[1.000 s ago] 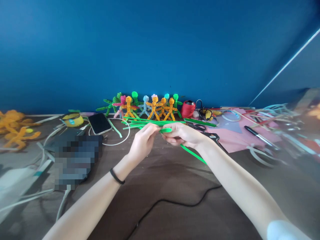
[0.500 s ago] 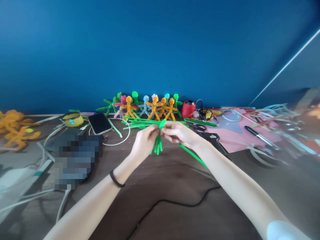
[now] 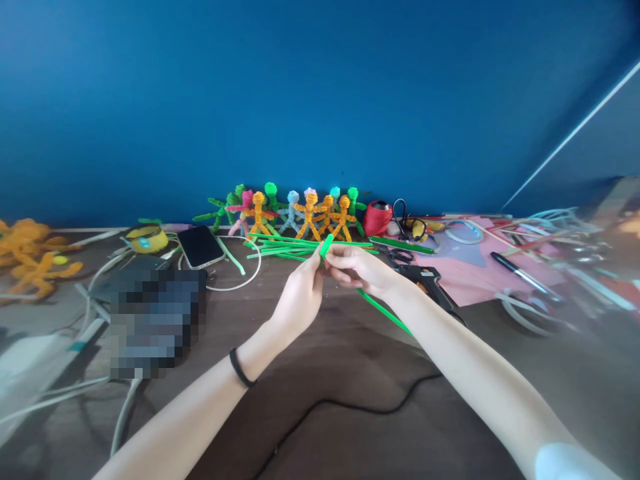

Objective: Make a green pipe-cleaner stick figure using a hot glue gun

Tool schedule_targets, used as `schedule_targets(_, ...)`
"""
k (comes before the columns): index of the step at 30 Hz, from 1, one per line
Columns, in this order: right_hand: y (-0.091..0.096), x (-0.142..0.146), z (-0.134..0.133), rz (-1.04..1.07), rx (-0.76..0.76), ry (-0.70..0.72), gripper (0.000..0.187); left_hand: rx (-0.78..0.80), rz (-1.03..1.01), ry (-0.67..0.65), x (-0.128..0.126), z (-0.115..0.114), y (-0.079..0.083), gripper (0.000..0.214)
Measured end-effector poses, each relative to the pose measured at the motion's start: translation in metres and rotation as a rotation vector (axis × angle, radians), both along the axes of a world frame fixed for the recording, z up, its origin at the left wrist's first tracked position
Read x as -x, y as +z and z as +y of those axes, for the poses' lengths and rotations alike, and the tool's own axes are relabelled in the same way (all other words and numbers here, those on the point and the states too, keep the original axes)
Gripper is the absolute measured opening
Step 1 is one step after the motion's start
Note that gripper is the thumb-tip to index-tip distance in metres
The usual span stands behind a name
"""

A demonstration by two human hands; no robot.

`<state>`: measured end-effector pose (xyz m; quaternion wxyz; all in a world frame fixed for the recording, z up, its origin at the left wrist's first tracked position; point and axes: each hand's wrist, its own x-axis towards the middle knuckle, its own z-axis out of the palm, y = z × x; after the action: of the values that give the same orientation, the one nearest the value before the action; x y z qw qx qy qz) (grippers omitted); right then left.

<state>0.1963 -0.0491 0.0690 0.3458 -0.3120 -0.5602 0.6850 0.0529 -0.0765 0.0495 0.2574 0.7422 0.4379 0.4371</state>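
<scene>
Both hands meet over the middle of the table, pinching a bundle of bright green pipe cleaners whose top end sticks up between the fingertips. My left hand is closed round it from the left, and its fingers cover the lower part. My right hand pinches the same piece from the right. One long green pipe cleaner trails from under the right hand down along the forearm. Just behind the hands lie several loose green pipe cleaners on the table.
Pipe-cleaner figures stand in a row against the blue wall. To the left are a phone, a yellow tape roll and orange figures. On the right lie a glue gun, pink sheets and a marker. A black cable crosses the front.
My left hand has turned and shifted, now covering the green strands that hung below it. The right hand stays nearly in place, keeping its pinch.
</scene>
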Motion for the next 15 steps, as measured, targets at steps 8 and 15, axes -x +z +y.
schedule_targets(8,-0.001,0.002,-0.001,-0.027,-0.012,-0.041,0.020,0.123,0.023,0.039,0.005,0.004,0.011,0.021)
schedule_targets(15,-0.006,0.007,-0.002,-0.042,0.002,-0.054,0.011,0.192,-0.232,0.053,0.009,0.011,0.009,0.010)
